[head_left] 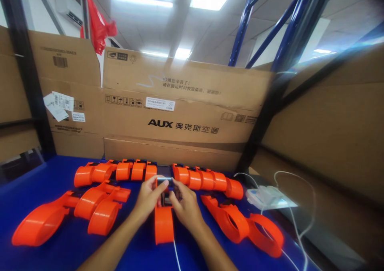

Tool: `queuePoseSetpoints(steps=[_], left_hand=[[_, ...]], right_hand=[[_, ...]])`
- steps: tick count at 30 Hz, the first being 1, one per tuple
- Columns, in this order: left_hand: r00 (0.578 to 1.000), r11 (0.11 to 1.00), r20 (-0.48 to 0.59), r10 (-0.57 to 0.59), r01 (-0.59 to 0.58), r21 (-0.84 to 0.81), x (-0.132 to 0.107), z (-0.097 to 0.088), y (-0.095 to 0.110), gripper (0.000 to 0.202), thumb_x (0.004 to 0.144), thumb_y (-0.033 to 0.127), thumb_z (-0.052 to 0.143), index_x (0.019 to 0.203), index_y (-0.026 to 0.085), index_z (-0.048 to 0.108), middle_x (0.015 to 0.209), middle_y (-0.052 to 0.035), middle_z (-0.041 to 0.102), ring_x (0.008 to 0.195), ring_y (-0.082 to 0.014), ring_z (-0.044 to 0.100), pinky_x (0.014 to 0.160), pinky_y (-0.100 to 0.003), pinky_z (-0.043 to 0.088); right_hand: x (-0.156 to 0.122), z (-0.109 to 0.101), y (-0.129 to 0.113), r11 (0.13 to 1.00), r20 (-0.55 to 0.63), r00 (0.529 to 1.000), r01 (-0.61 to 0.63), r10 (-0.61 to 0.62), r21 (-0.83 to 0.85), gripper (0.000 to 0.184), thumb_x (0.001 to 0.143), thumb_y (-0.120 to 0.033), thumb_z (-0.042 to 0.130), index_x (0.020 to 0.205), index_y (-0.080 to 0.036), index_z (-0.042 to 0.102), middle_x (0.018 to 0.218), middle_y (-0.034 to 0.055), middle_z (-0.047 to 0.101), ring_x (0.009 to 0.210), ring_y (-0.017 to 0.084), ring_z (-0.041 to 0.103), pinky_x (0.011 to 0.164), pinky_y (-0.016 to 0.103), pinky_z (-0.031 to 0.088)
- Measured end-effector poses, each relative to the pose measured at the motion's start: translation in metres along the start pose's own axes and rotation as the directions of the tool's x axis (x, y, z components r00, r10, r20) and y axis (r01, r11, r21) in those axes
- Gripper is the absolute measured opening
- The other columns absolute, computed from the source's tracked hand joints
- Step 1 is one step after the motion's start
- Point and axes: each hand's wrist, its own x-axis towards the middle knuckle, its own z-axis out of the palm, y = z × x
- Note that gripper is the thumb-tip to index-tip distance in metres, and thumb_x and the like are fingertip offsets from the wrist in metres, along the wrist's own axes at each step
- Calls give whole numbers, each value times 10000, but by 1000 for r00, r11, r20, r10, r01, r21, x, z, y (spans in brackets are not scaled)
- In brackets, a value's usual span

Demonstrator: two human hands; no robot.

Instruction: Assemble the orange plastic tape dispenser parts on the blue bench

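Note:
Near the middle of the blue surface, both hands grip one orange ring-shaped holder [164, 226] with a dark fitting at its upper end. My left hand [148, 197] is closed around its left side, the thumb lying across a light-coloured ridged strip [164, 179]. My right hand [186, 205] pinches the dark fitting from the right, fingers bent. Just beyond the fingertips is a small dark rectangular piece [164, 170]; whether it is joined to the holder I cannot tell. A white cable [177, 256] shows below the ring. My fingers hide part of the fitting.
Similar orange holders [138, 171] form a back row, with several more [40, 225] at left and others [265, 233] at right. White cables trail from a pale flat box [270, 197] on the right. Cardboard [180, 115] walls the back; dark posts [264, 115] flank it.

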Motion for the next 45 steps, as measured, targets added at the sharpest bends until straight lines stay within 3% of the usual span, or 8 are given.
queuePoseSetpoints(steps=[9,17,22,29,39,45], left_hand=[[1000,999,9,-17,18,-40,-1,1,2,403,730,493,819,957,174,723,530,60,580,349,-77,441,367,-196,355],[989,974,15,-146,146,-173,4,-4,1,429,691,527,836,892,167,718,544,52,587,325,-53,407,346,-185,290],[974,938,48,-220,225,-264,3,-3,3,408,671,525,857,797,176,687,497,75,526,334,-44,403,369,-176,301],[963,919,83,-257,270,-286,0,2,6,405,672,433,891,935,167,738,601,32,641,366,-49,477,372,-176,336],[961,918,76,-268,278,-283,-2,3,6,365,662,415,903,860,162,731,552,38,622,361,-50,471,369,-177,335],[961,922,76,-267,278,-269,-2,2,4,394,651,426,909,870,156,723,506,61,562,353,-50,444,366,-175,327]], right_hand=[[2,-4,2,1000,45,999,11,-11,9,397,926,-233,502,1297,-152,619,792,49,691,607,166,601,597,262,507],[7,-7,8,999,115,993,38,-39,5,418,946,-314,573,1338,-175,620,746,15,662,569,140,536,561,238,475],[5,-10,10,984,198,973,143,-121,-103,529,942,-195,522,1470,-180,499,848,57,697,683,175,620,656,273,530],[1,-6,12,926,163,973,208,-163,-315,603,851,-91,525,1452,-139,508,904,105,707,751,219,667,718,329,579],[-2,-1,15,896,178,967,239,-183,-374,662,776,6,502,1425,-120,521,827,83,728,730,222,683,736,325,592],[-2,0,15,881,191,960,266,-205,-390,584,818,6,483,1393,-80,541,814,99,723,714,227,677,735,335,593]])
